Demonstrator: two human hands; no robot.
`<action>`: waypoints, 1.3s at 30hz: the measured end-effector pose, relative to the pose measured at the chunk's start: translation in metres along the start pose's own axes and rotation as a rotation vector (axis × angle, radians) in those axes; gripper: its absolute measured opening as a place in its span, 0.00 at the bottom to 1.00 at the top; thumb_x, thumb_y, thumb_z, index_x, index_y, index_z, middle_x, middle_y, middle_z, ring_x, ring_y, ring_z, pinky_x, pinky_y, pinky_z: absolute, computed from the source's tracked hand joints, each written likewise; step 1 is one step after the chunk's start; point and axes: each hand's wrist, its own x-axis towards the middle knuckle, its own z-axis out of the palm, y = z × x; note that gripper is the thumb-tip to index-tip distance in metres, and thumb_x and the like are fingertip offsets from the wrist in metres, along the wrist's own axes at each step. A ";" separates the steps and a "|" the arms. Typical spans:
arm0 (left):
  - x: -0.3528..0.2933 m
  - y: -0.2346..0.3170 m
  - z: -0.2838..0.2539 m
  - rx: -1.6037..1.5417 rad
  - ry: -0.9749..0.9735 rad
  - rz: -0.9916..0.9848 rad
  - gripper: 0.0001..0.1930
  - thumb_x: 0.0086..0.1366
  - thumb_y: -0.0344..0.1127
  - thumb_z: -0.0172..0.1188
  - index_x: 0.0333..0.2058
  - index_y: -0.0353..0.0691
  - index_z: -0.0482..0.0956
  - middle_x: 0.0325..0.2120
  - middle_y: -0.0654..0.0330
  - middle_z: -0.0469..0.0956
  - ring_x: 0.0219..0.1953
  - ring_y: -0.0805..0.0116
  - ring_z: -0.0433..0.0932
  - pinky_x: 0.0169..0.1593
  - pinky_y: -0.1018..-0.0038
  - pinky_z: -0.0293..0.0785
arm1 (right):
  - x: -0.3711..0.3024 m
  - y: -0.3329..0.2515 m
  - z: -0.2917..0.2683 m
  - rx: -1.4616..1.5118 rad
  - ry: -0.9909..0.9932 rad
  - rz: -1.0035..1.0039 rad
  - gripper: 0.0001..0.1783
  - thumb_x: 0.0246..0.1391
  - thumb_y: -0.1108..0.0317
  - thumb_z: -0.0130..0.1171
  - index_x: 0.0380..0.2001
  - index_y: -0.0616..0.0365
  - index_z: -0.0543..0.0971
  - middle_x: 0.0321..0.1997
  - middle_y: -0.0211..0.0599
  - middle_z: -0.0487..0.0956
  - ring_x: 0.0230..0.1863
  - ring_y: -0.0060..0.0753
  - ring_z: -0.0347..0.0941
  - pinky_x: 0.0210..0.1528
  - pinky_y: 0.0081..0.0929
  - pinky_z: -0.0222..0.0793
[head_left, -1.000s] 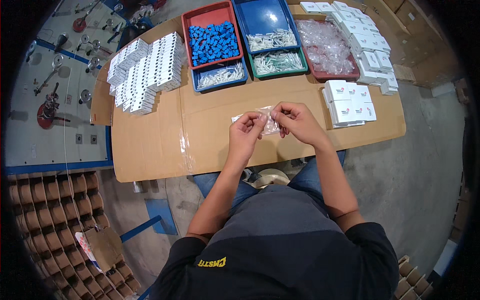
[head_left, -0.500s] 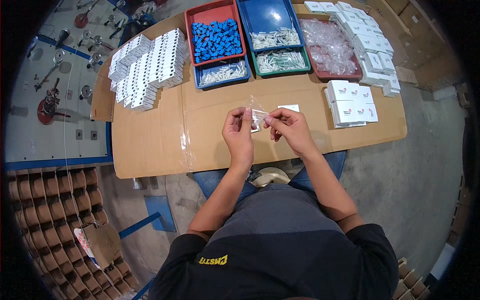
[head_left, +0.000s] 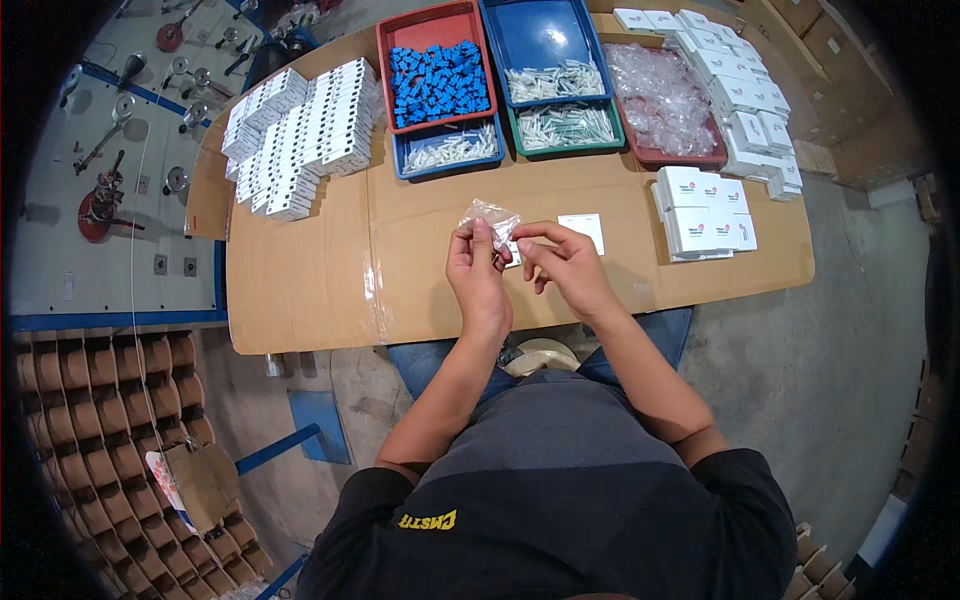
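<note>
A small clear plastic bag (head_left: 490, 215) is pinched between the thumb and fingers of my left hand (head_left: 479, 270), above the cardboard-covered table. My right hand (head_left: 568, 262) is beside it, thumb and forefinger closed at the bag's right edge, the other fingers curled. What lies inside the bag is too small to make out. Partly hidden under my hands is a small white piece on the table. Just past my right hand, a flat white card (head_left: 583, 232) lies on the cardboard.
Trays at the back hold blue clips (head_left: 436, 80), white plugs (head_left: 450, 150) and clear bags (head_left: 660, 90). White boxes are stacked at the left (head_left: 300, 135) and right (head_left: 705, 215). Cardboard dividers (head_left: 120, 430) stand on the floor at the lower left.
The bag has opened out and tipped toward the left above my left hand. My right hand has shifted slightly, and more of the white card shows beyond it.
</note>
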 end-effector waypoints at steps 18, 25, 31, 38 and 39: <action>-0.006 -0.006 -0.023 0.079 -0.037 -0.051 0.12 0.72 0.41 0.63 0.44 0.39 0.76 0.34 0.66 0.76 0.34 0.77 0.72 0.37 0.78 0.70 | 0.011 0.009 -0.001 -0.007 0.048 -0.031 0.05 0.62 0.71 0.63 0.37 0.61 0.81 0.25 0.26 0.78 0.24 0.14 0.72 0.23 0.14 0.66; -0.012 0.025 -0.033 1.003 -0.263 0.884 0.13 0.57 0.28 0.73 0.40 0.37 0.81 0.37 0.57 0.80 0.41 0.63 0.77 0.47 0.71 0.73 | 0.011 0.003 -0.008 -0.222 0.096 -0.133 0.06 0.62 0.68 0.63 0.36 0.60 0.81 0.25 0.24 0.78 0.24 0.12 0.72 0.23 0.13 0.64; -0.007 0.022 -0.030 0.967 -0.385 0.655 0.08 0.60 0.25 0.71 0.37 0.34 0.82 0.34 0.58 0.82 0.36 0.70 0.79 0.42 0.75 0.74 | 0.010 0.006 -0.012 -0.355 0.037 -0.208 0.07 0.62 0.67 0.64 0.36 0.60 0.82 0.28 0.24 0.80 0.26 0.12 0.72 0.24 0.14 0.65; -0.010 0.019 -0.027 0.839 -0.349 0.405 0.07 0.61 0.25 0.70 0.38 0.34 0.84 0.32 0.61 0.84 0.35 0.75 0.80 0.40 0.78 0.75 | 0.008 0.004 -0.012 -0.350 0.023 -0.148 0.06 0.63 0.68 0.63 0.37 0.60 0.82 0.28 0.25 0.79 0.27 0.13 0.73 0.26 0.15 0.66; -0.011 0.019 -0.028 0.840 -0.348 0.403 0.07 0.61 0.25 0.70 0.38 0.34 0.84 0.32 0.61 0.84 0.35 0.75 0.80 0.40 0.78 0.75 | 0.007 0.003 -0.012 -0.350 0.022 -0.146 0.06 0.63 0.68 0.63 0.37 0.60 0.82 0.28 0.25 0.79 0.27 0.13 0.73 0.26 0.15 0.66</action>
